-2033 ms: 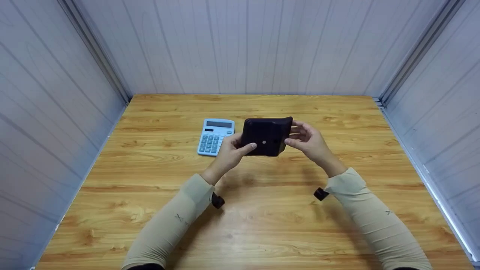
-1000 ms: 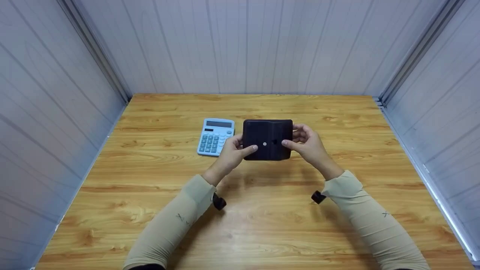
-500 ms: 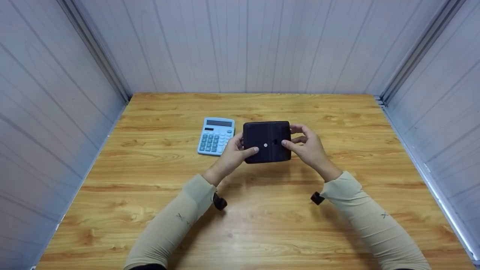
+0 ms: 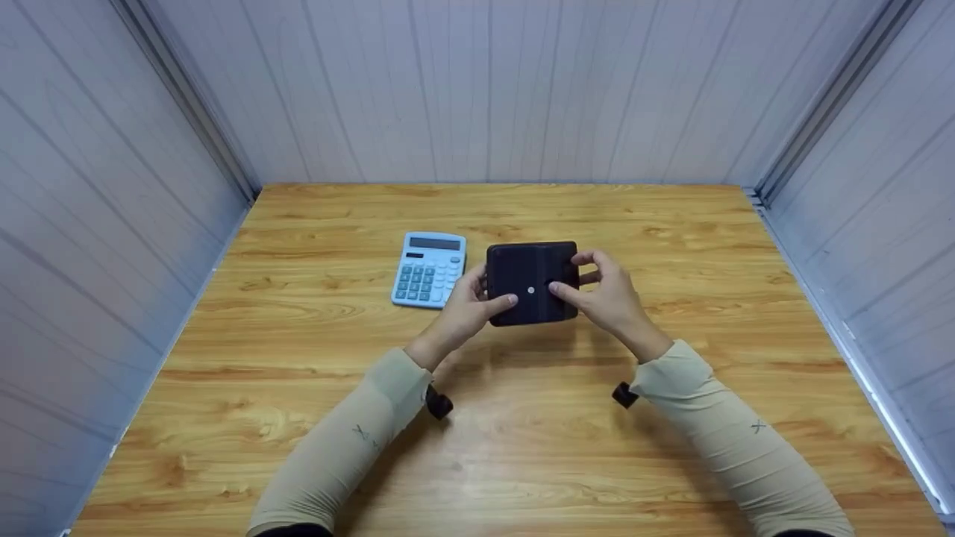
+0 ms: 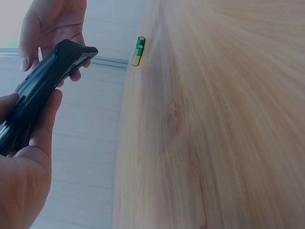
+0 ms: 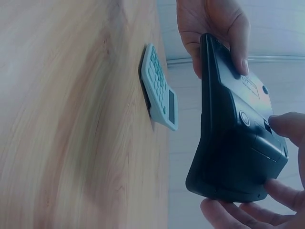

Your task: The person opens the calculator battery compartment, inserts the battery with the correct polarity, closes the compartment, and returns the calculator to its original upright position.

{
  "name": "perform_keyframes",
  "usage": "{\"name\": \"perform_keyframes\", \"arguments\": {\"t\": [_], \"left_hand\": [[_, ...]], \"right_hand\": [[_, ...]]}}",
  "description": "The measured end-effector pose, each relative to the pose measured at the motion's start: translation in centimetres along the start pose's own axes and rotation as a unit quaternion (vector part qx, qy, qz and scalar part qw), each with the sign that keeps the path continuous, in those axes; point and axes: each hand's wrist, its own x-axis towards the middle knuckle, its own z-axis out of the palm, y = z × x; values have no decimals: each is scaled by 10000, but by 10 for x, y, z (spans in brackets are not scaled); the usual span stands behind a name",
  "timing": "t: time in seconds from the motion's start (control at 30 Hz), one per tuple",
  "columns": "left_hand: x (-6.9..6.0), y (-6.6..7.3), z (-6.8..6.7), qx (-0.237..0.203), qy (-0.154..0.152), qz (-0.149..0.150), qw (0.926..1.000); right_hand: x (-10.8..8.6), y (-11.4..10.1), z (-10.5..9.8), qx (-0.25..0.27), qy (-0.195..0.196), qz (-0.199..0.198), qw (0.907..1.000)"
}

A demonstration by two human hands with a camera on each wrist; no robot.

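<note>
My left hand (image 4: 462, 304) grips the left side of a black calculator (image 4: 518, 265), its thumb on the underside, which faces up toward me. At the right side, my right hand (image 4: 615, 298) holds it, the thumb pressing the battery cover near the middle and the fingers at the edge. The right wrist view shows the wedge-shaped casing with a label plate, a round foot and the cover (image 6: 267, 148). The black calculator's keys and display face away, hidden. It is held above the table. A light blue calculator (image 4: 429, 270) lies face up beside my left hand.
Green-and-yellow batteries (image 5: 138, 51) lie on the wooden table (image 4: 298, 358) in the left wrist view; they are hidden in the head view. White panel walls (image 4: 485, 89) enclose the back and both sides. Black wrist cameras (image 4: 439, 405) hang under the sleeves.
The black calculator has turned so its underside faces me more squarely, and it sits slightly lower. My right thumb has slid inward, leftward over the underside. The blue calculator stays put.
</note>
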Motion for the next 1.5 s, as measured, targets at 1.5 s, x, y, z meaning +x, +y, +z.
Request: {"name": "perform_keyframes", "arguments": {"t": [1.5], "left_hand": [[-1, 3, 5, 282, -135, 165, 9994]], "right_hand": [[2, -1, 7, 231, 149, 250, 9993]]}}
